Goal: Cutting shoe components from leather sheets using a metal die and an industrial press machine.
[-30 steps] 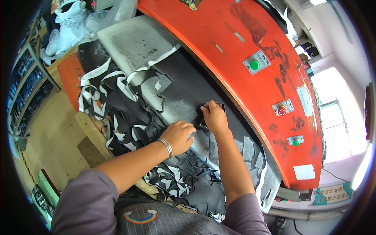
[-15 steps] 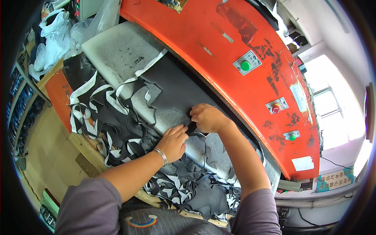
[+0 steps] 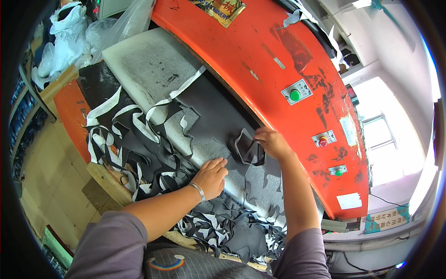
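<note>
My right hand (image 3: 274, 143) pinches the right edge of a cutting die (image 3: 243, 149), a dark thin-walled metal outline open in the middle. The die stands over the lower part of a black sheet (image 3: 211, 109), which looks like leather or a synthetic; whether it touches the sheet I cannot tell. My left hand (image 3: 212, 178) lies with fingers stretched out on the pale cutting board (image 3: 144, 56), fingertips by the sheet's ragged lower edge. It holds nothing.
An orange-red machine beam (image 3: 278, 93) with green and red buttons runs close behind the board. Black and white offcut strips (image 3: 134, 149) heap along the near-left side, and more scraps (image 3: 237, 232) lie in front of me. White plastic bags (image 3: 67, 42) stand at far left.
My right hand has moved right and raised the cutting die into clearer view. My left hand stays spread on the board, slightly further right in the picture. The whole view has shifted a little.
</note>
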Demonstrator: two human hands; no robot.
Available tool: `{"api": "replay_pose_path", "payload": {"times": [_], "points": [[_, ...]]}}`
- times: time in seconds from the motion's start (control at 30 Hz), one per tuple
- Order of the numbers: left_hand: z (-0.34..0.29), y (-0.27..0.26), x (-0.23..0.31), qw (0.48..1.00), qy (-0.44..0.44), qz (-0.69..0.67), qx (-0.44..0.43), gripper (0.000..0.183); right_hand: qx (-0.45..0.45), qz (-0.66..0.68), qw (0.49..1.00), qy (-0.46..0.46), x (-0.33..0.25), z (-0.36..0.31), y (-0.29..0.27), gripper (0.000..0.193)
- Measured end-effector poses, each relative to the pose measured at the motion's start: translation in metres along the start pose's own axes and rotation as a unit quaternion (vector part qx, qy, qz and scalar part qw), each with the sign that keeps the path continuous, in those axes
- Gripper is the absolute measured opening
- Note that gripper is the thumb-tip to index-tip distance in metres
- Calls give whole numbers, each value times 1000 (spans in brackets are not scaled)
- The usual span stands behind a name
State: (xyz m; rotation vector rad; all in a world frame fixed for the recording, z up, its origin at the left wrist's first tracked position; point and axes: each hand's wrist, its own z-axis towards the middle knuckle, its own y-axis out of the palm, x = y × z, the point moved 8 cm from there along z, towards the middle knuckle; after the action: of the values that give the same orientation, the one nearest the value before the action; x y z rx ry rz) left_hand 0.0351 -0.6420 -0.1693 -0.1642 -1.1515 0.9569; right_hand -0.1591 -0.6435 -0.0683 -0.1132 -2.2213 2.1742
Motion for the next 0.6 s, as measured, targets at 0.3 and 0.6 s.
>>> {"api": "replay_pose_path", "payload": {"times": [0.3, 0.6], "points": [[-7, 0, -13, 999, -25, 0, -46, 29, -28, 388, 832, 395, 31, -46, 75, 23], [2, -2, -10, 997, -30, 19, -64, 32, 28, 441, 802, 402, 30, -60, 87, 23]]}}
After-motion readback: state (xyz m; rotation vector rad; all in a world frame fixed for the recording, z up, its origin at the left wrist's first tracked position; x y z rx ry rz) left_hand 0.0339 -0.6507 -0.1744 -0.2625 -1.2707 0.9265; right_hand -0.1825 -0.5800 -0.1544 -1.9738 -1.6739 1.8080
